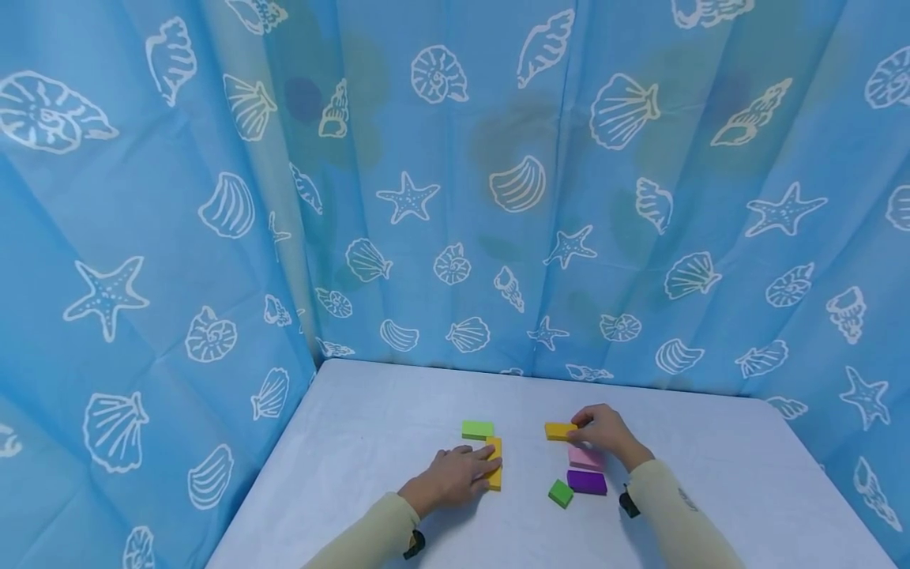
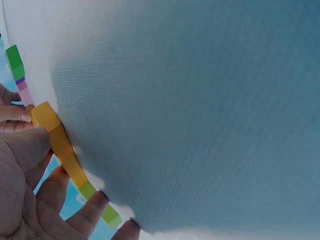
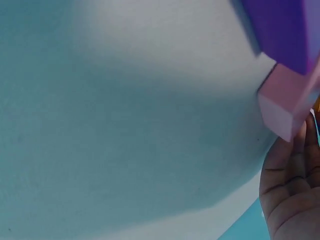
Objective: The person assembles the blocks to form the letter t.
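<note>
My left hand (image 1: 455,476) rests against a long yellow block (image 1: 495,465) lying lengthwise on the white table. In the left wrist view its thumb touches the block's near end and its fingers are spread along the side. A light green block (image 1: 477,430) lies crosswise at that block's far end. On the right, my right hand (image 1: 606,431) pinches the right end of a second yellow block (image 1: 559,431) between thumb and fingers. A pink block (image 1: 586,457) lies just nearer, partly under the hand, and a purple block (image 1: 587,483) is below it.
A small green block (image 1: 561,494) sits turned at an angle, left of the purple block. The white-covered table (image 1: 398,403) meets a blue shell-patterned curtain (image 1: 441,213) at the back and left. A dark band (image 1: 629,502) shows at the right wrist.
</note>
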Action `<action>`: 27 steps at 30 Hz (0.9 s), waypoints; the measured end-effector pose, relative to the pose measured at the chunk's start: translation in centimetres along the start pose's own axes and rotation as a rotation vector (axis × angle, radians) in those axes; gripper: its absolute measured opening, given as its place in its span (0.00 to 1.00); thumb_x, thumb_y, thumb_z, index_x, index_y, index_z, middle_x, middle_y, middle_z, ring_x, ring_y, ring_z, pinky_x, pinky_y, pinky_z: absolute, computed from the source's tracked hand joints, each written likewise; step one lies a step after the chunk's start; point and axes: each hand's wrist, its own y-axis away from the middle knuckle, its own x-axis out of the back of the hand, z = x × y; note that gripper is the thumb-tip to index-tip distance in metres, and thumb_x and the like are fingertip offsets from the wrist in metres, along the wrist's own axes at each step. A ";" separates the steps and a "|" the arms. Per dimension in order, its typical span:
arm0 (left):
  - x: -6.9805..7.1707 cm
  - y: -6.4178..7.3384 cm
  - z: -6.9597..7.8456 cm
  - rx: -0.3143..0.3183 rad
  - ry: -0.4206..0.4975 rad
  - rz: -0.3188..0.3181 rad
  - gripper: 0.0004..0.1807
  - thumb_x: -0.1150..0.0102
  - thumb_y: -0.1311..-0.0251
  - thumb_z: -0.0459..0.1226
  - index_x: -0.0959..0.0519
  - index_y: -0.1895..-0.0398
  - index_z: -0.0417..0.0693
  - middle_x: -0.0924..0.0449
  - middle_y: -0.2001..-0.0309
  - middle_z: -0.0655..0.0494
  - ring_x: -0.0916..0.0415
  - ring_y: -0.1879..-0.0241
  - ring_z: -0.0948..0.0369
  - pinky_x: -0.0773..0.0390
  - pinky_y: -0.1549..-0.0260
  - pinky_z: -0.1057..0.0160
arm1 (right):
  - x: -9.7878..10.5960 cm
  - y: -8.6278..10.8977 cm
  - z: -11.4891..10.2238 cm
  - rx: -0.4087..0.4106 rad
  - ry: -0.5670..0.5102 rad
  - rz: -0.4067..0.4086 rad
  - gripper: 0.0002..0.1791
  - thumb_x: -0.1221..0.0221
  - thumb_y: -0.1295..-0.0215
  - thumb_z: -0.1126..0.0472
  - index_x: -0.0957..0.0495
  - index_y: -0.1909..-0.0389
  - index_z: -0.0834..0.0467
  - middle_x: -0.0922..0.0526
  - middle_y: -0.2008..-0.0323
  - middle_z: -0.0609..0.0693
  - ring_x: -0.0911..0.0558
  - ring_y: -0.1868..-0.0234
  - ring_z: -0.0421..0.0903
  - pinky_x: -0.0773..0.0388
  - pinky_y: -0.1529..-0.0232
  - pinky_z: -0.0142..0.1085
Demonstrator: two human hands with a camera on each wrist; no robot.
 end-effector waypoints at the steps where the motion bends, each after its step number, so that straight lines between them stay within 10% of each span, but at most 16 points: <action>1: 0.0 0.0 0.0 0.001 0.001 -0.001 0.26 0.49 0.29 0.51 0.35 0.29 0.75 0.42 0.25 0.72 0.39 0.28 0.51 0.35 0.36 0.35 | 0.0 0.0 0.0 -0.001 -0.007 -0.002 0.19 0.29 0.44 0.58 0.18 0.53 0.61 0.18 0.57 0.55 0.22 0.58 0.49 0.18 0.49 0.46; 27: 0.0 -0.1 -0.1 0.002 0.003 -0.004 0.26 0.49 0.29 0.52 0.34 0.29 0.75 0.42 0.25 0.72 0.39 0.28 0.51 0.36 0.36 0.34 | -1.7 -1.0 -3.3 0.044 0.014 -0.068 0.14 0.32 0.41 0.62 0.16 0.53 0.60 0.16 0.57 0.53 0.22 0.58 0.49 0.20 0.46 0.48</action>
